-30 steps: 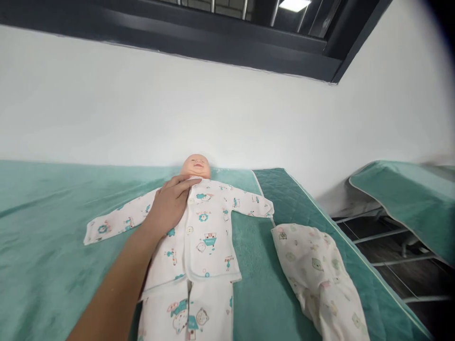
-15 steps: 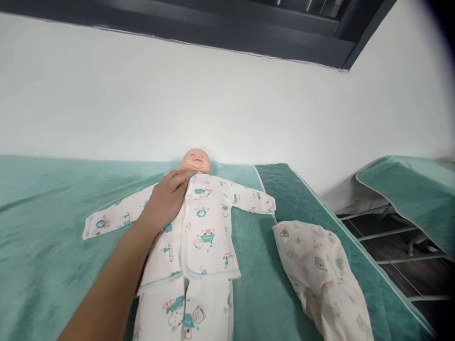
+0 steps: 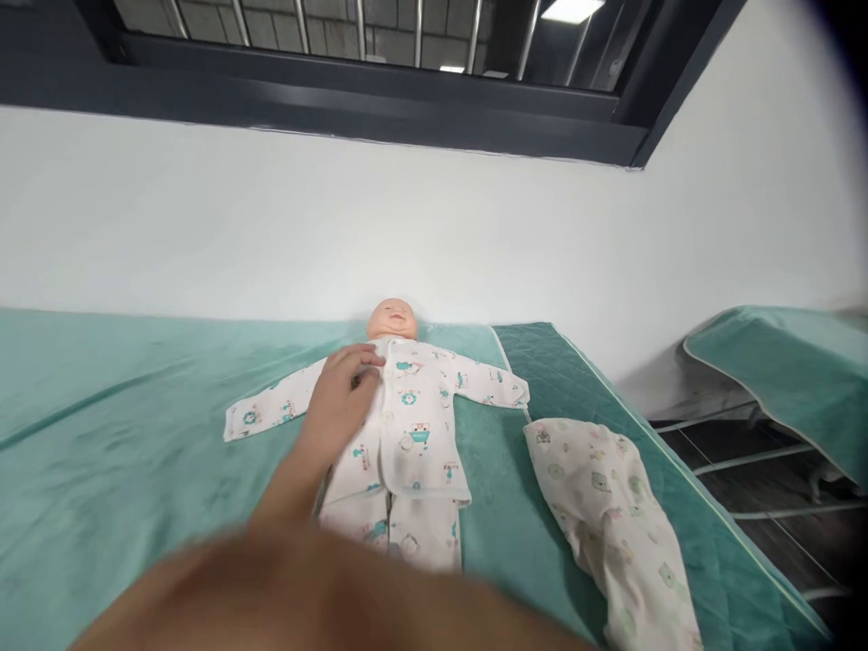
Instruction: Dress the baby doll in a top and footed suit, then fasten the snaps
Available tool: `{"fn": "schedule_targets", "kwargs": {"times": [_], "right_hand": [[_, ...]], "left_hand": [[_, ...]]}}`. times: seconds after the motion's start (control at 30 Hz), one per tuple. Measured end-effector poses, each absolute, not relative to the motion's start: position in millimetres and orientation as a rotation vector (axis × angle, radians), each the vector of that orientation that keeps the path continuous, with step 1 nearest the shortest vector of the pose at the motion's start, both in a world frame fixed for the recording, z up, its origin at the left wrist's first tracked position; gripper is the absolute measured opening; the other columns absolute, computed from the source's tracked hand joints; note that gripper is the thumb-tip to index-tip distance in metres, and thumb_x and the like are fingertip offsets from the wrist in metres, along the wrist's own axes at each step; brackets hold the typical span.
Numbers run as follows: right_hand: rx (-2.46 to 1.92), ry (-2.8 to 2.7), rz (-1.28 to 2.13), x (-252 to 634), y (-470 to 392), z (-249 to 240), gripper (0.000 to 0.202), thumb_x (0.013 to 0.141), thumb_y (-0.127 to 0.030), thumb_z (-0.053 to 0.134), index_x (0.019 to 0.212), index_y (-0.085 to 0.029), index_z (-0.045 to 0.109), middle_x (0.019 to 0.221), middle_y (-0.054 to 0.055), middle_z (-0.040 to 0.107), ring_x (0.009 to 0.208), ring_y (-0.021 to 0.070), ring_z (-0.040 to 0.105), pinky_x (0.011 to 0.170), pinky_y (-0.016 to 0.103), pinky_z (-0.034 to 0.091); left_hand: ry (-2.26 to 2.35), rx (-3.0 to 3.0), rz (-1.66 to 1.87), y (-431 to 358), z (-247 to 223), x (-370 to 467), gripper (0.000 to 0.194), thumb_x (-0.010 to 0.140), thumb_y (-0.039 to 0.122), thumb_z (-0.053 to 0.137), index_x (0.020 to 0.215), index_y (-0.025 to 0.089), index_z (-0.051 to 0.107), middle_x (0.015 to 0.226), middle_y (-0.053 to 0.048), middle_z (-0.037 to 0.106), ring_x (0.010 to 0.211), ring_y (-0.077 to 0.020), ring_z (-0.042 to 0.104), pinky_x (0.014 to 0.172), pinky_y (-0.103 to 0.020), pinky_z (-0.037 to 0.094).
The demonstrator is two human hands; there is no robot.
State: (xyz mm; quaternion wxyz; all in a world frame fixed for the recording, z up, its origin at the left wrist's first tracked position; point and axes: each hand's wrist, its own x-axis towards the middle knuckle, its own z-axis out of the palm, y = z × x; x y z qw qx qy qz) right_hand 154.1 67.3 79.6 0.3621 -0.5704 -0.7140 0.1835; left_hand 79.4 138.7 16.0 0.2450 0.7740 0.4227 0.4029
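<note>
A baby doll (image 3: 391, 318) lies face up near the wall, its head above the collar of a white printed baby shirt (image 3: 424, 411). The shirt's sleeves spread out to both sides. Matching baby pants (image 3: 427, 533) extend below the hem, partly covered by blurred skin. My left hand (image 3: 344, 393) rests on the shirt's chest, fingers bent, with thumb and fingertips close together at the buttoned front edge. Across the bottom, large and blurred, is bare skin, seemingly my right arm (image 3: 325, 597); its fingers cannot be made out.
A bundled white printed cloth (image 3: 610, 506) lies right of the clothes. Green bedding (image 3: 136, 452) covers the surface, with a quilted darker strip (image 3: 535, 362) along the right. Beyond that edge are metal bars (image 3: 759, 459) and another green-covered surface (image 3: 793, 371). A dark-framed barred window (image 3: 380, 108) is above.
My view has tilted up and drawn back, showing more window. My left hand has gone from lying flat to bent fingers at the shirt's front edge. Blurred skin now fills the bottom.
</note>
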Motion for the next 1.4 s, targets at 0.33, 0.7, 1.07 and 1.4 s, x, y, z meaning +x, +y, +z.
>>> {"fn": "schedule_targets", "kwargs": {"times": [0.33, 0.7, 1.07, 1.4], "right_hand": [[-1.269, -1.561, 0.171, 243, 63, -12, 0.025, 0.095, -0.022, 0.050, 0.115, -0.030, 0.064, 0.121, 0.003, 0.065, 0.120, 0.0220, 0.054, 0.107, 0.045, 0.043], [-1.262, -1.583, 0.204, 238, 62, -16, 0.028, 0.097, -0.025, 0.050, 0.118, -0.033, 0.066, 0.127, 0.002, 0.060, 0.124, 0.0221, 0.050, 0.109, 0.046, 0.040], [-1.281, -1.635, 0.190, 239, 62, -16, 0.029, 0.096, -0.027, 0.050, 0.120, -0.035, 0.066, 0.130, 0.002, 0.058, 0.126, 0.0232, 0.048, 0.111, 0.048, 0.037], [-1.296, -1.612, 0.214, 237, 63, -18, 0.027, 0.095, -0.025, 0.051, 0.116, -0.035, 0.066, 0.128, 0.002, 0.058, 0.125, 0.0233, 0.048, 0.110, 0.048, 0.037]], "left_hand": [[1.105, 2.171, 1.042, 120, 1, 67, 0.033, 0.096, 0.039, 0.048, 0.123, 0.032, 0.066, 0.144, 0.000, 0.052, 0.139, -0.0206, 0.039, 0.118, -0.041, 0.032], [1.068, 2.114, 1.086, 118, -1, 68, 0.031, 0.095, 0.035, 0.051, 0.121, 0.033, 0.067, 0.142, 0.000, 0.054, 0.136, -0.0186, 0.043, 0.118, -0.037, 0.032], [1.024, 1.981, 1.125, 116, 1, 69, 0.025, 0.090, 0.030, 0.057, 0.110, 0.030, 0.072, 0.138, -0.001, 0.057, 0.133, -0.0207, 0.048, 0.115, -0.038, 0.036], [1.040, 1.748, 1.063, 127, 10, 71, 0.018, 0.085, 0.040, 0.063, 0.083, 0.026, 0.074, 0.130, -0.001, 0.063, 0.118, -0.0230, 0.059, 0.102, -0.039, 0.047]]}}
